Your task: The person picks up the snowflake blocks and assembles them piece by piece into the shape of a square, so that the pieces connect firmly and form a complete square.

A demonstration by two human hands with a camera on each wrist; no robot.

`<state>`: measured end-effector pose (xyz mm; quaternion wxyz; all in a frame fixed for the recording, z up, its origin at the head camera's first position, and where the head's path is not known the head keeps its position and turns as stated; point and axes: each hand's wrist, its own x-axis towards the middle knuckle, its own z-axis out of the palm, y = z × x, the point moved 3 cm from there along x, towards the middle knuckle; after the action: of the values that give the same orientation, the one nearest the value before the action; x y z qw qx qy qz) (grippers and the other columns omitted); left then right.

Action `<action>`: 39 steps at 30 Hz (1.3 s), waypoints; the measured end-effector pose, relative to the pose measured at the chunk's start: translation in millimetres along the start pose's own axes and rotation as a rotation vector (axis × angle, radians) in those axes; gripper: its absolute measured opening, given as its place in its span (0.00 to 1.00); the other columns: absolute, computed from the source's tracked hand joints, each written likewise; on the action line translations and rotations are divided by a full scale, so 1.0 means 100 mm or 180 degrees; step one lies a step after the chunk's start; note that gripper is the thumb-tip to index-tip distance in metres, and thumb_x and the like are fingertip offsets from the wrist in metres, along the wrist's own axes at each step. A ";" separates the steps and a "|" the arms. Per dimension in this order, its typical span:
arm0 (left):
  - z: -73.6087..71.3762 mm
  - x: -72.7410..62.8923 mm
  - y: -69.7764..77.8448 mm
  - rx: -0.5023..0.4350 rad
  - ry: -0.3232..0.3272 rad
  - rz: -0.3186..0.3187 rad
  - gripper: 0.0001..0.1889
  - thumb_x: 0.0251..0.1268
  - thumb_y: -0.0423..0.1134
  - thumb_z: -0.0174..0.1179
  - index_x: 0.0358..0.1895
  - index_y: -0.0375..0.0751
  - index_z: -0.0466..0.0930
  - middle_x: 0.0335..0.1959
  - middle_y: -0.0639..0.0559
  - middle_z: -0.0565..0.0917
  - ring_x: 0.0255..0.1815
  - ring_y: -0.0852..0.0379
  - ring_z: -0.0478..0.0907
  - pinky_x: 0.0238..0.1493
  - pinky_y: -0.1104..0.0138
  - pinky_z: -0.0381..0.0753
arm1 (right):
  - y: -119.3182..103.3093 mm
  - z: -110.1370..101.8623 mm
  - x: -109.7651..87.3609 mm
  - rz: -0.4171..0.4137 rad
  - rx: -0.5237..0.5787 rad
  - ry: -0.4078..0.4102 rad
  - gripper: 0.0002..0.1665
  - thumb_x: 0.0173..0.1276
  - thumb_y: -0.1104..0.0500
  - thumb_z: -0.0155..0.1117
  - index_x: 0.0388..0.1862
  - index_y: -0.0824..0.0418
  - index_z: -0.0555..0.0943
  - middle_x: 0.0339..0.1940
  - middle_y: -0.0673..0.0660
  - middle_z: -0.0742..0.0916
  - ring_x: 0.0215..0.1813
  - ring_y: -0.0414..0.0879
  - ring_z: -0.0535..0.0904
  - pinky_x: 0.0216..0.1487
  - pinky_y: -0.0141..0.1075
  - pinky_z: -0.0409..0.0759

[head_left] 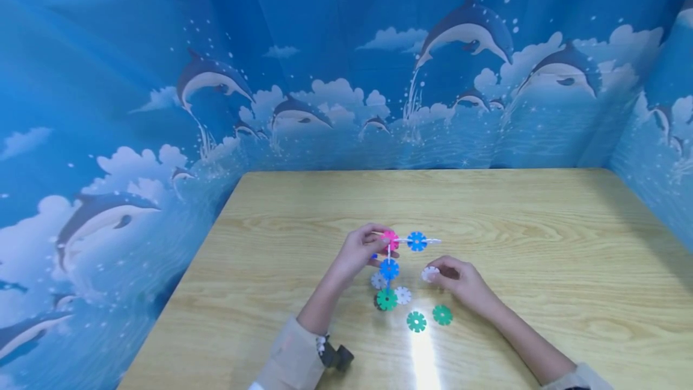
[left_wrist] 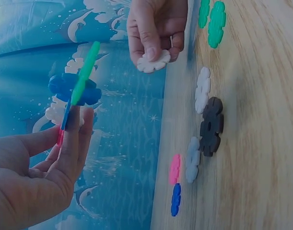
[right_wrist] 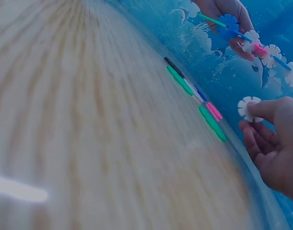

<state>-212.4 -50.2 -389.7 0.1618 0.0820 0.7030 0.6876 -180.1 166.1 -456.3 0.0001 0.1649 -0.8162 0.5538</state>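
My left hand point(head_left: 354, 253) pinches a linked chain of notched plastic discs at its pink disc point(head_left: 390, 240). From there one arm of the chain runs right, through a blue disc point(head_left: 417, 241) to a white one seen edge-on. The other arm comes toward me through a second blue disc point(head_left: 388, 269) to a green disc point(head_left: 387, 299). To the right, my right hand point(head_left: 464, 283) pinches a single white disc point(head_left: 430, 274) between thumb and fingers. In the right wrist view this white disc point(right_wrist: 247, 109) is apart from the chain, held above the table.
Loose discs lie on the wooden table point(head_left: 271, 318): two green point(head_left: 416, 321), a white one point(head_left: 402, 295), a grey one point(left_wrist: 193, 159), a black one point(left_wrist: 212, 127), a pink one point(left_wrist: 175, 168) and a blue one point(left_wrist: 176, 200). A dolphin-print curtain point(head_left: 335, 47) surrounds the table's back and sides.
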 end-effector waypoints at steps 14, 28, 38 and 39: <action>-0.03 -0.03 0.03 -0.0003 0.0015 0.0002 0.15 0.67 0.34 0.53 0.54 0.31 0.71 0.38 0.42 0.82 0.39 0.48 0.81 0.35 0.63 0.82 | -0.25 -0.29 0.11 0.0500 0.0648 0.0635 0.19 0.69 0.60 0.55 0.49 0.76 0.72 0.38 0.65 0.81 0.37 0.45 0.81 0.44 0.41 0.80; -0.06 0.00 0.02 -0.0098 0.0058 0.0098 0.15 0.67 0.34 0.53 0.54 0.32 0.71 0.38 0.41 0.82 0.40 0.44 0.80 0.35 0.61 0.82 | -0.53 -0.41 0.20 0.0273 0.0874 0.0527 0.19 0.68 0.66 0.55 0.55 0.74 0.70 0.31 0.59 0.81 0.30 0.44 0.81 0.34 0.35 0.82; 0.00 -0.16 0.26 -0.0022 0.0045 0.0060 0.14 0.68 0.29 0.50 0.54 0.28 0.70 0.39 0.38 0.81 0.40 0.45 0.80 0.36 0.63 0.82 | -0.52 -0.36 0.21 0.0274 0.0833 0.0522 0.18 0.68 0.66 0.55 0.54 0.74 0.71 0.30 0.60 0.81 0.29 0.43 0.81 0.33 0.36 0.82; 0.00 -0.17 0.27 -0.0013 0.0052 0.0045 0.14 0.68 0.30 0.49 0.54 0.28 0.69 0.39 0.38 0.81 0.41 0.45 0.80 0.36 0.63 0.82 | -0.52 -0.36 0.21 0.0280 0.0836 0.0531 0.18 0.68 0.66 0.56 0.54 0.74 0.70 0.30 0.60 0.81 0.29 0.43 0.81 0.33 0.36 0.82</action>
<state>-199.8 -54.7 -361.0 0.1513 0.0811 0.7023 0.6908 -192.3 175.7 -391.3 0.0220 0.0811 -0.7403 0.6670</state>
